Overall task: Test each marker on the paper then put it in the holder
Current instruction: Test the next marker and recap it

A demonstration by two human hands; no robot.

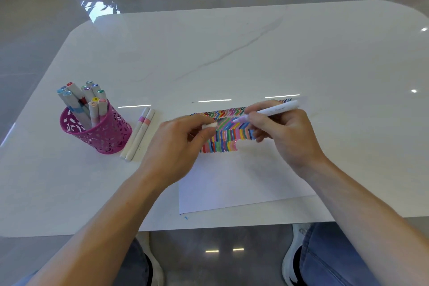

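Observed on table (232,53) a paper (232,181) near centre, far half filled with test strokes (228,138), and holder (109,137) at left, within reach beside two loose markers (139,134). Noted right hand (285,132) pinching marker (276,109), tip angled over strokes for testing; left hand (176,146) pinching cap (209,126), held clear. Unable to confirm tip contact: nib blurred.

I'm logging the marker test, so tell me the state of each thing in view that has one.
Marker, uncapped, gripped by right hand, tip over the paper.
Cap, off, pinched by left hand.
Paper, flat, far part covered in coloured strokes.
Holder, upright, holding capped markers.
Two loose markers, capped, lying beside holder.
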